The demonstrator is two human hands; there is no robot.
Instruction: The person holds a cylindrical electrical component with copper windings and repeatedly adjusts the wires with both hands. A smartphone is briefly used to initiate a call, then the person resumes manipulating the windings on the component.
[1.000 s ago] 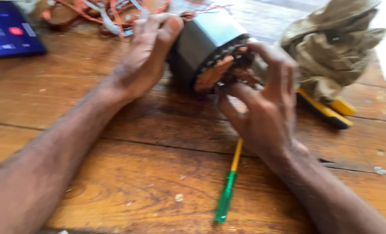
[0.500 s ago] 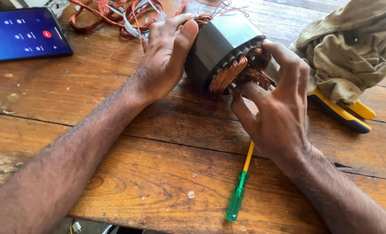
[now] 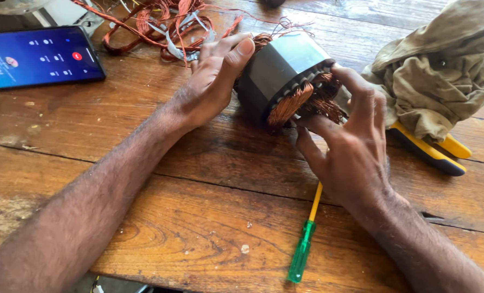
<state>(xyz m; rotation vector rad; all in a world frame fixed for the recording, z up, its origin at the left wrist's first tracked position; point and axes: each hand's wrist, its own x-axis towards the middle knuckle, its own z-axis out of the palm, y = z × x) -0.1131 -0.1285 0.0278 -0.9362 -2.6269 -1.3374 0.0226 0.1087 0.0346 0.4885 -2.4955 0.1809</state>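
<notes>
Head view: a grey metal motor core [image 3: 282, 70] lies on its side on a wooden table [image 3: 198, 217], a little above the middle of the frame. Copper wire windings [image 3: 307, 100] bulge out of its open end, which faces the lower right.

The left hand [image 3: 214, 81] comes in from the lower left and presses against the core's left side, fingers curled over the top edge and thumb stretched along the metal; it grips the core. The right hand [image 3: 350, 141] comes in from the lower right and cups the open end, fingers spread around the copper windings, with fingertips touching the wire and the rim of the core. Both hands hold the same piece between them.

Under the right wrist a screwdriver [image 3: 304, 239] with a yellow shaft and a green handle lies on the table, pointing up toward the core, its tip hidden by the hand. In the upper left of the frame a phone [image 3: 38, 57] lies flat with its blue screen lit. Along the top edge, behind the left hand, sits a tangle of loose copper wire [image 3: 155, 24] mixed with pale strips. On the right side a crumpled olive cloth [image 3: 437, 70] rests on the table, and a yellow and black tool [image 3: 432, 152] sticks out from beneath it, just beside the right hand.
</notes>
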